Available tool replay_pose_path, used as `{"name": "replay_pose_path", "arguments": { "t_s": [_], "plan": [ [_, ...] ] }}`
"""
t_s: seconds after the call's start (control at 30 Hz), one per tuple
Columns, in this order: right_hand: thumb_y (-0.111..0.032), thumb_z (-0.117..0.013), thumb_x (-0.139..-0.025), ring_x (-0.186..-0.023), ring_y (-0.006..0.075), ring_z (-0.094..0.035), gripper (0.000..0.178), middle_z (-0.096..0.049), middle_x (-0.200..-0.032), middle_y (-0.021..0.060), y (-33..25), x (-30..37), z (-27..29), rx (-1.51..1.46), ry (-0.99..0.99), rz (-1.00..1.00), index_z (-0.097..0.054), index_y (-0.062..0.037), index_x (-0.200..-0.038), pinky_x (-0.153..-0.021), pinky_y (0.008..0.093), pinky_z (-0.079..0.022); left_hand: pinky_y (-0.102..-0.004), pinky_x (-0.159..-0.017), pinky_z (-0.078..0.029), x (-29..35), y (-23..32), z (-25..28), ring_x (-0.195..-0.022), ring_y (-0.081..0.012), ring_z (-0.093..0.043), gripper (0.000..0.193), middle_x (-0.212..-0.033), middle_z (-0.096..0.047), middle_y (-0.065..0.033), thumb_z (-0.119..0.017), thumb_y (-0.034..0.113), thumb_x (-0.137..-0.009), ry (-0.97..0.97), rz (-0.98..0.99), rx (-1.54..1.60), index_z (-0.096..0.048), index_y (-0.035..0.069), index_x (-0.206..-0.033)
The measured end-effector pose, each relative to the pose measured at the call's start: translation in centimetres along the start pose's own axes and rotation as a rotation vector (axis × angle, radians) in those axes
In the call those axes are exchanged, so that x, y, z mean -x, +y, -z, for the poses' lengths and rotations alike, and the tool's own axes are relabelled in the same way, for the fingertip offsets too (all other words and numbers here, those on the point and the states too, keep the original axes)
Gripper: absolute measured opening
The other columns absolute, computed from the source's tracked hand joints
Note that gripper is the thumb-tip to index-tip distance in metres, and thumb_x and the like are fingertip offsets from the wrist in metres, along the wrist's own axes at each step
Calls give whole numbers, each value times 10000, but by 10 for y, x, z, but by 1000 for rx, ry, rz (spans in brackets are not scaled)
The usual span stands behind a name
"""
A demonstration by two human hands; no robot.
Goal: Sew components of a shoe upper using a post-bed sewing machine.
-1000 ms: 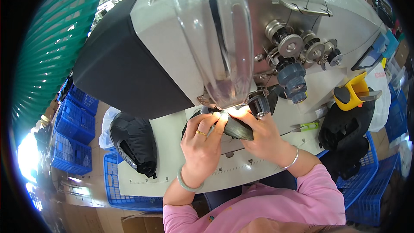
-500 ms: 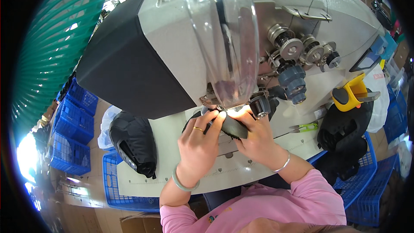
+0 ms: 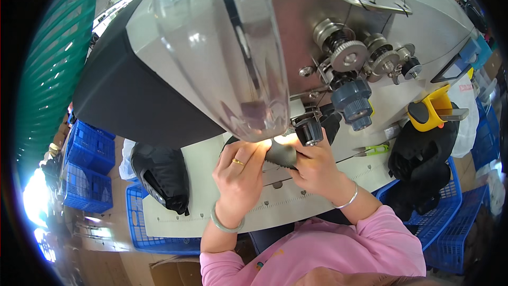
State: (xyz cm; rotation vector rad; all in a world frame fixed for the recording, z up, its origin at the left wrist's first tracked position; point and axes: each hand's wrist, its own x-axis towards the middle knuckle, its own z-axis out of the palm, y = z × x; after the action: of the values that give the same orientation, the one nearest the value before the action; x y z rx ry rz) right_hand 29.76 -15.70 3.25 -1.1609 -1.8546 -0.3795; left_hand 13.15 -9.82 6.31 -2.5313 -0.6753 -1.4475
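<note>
My left hand and my right hand meet under the head of a sewing machine. Between them they pinch a dark shoe upper, its grey textured fabric facing me. Fingers of both hands are closed on its edge, close to the lit needle area. The needle and the fingertips are partly hidden by the machine's clear plastic guard and presser parts. Black portions of the upper show behind the hands.
Another black shoe upper lies on the table's left, with more black uppers at right. Green-handled thread snips and a yellow holder sit at right. Blue crates stand below the table edge; a green slatted fan guard or basket rises left.
My head view has moved nearer the machine, so its head and guard look larger. Both hands keep hold of the upper, which has shifted slightly.
</note>
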Motion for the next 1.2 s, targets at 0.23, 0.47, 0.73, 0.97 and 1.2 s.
{"name": "replay_pose_path", "arguments": {
  "t_s": [0.23,0.47,0.73,0.97,1.2],
  "plan": [
    [-49,-725,-653,-973,268,-520,354,-528,-1056,63,-6,5,0,-101,-54,-110,-663,-84,-1000,-817,419,-387,-339,-659,-541,-8,6,8,-814,-269,-632,285,-938,-670,-74,-701,-67,-633,-110,44,26,-712,7,-908],
    [-17,-740,-610,-959,309,-618,428,-597,-1195,91,-8,4,-1,-39,-34,-89,-678,-39,-1033,-808,453,-469,-293,-573,-504,-6,-3,8,-737,-195,-584,346,-850,-630,-7,-674,-14,-561,-87,-80,-47,-734,55,-895],
    [-63,-729,-663,-1024,279,-531,294,-544,-1091,75,-9,-1,-6,-39,19,-72,-673,-47,-951,-821,423,-412,-301,-563,-505,-16,-6,10,-780,-203,-592,330,-853,-583,-24,-655,-17,-592,-155,-96,-36,-711,66,-906],
    [-61,-734,-636,-1031,276,-522,316,-552,-1139,81,-12,0,-14,-74,62,-107,-673,-41,-946,-818,430,-401,-306,-571,-518,-14,-6,15,-786,-216,-602,325,-934,-590,-40,-650,-19,-614,-208,-86,-30,-688,60,-927],
    [-172,-776,-695,-968,253,-514,303,-576,-1082,27,-9,-2,-15,-142,44,-179,-688,-62,-964,-823,417,-368,-324,-596,-525,-15,-4,14,-759,-239,-626,292,-922,-641,-53,-682,-16,-643,-164,-19,-19,-684,45,-928]
  ]
}}
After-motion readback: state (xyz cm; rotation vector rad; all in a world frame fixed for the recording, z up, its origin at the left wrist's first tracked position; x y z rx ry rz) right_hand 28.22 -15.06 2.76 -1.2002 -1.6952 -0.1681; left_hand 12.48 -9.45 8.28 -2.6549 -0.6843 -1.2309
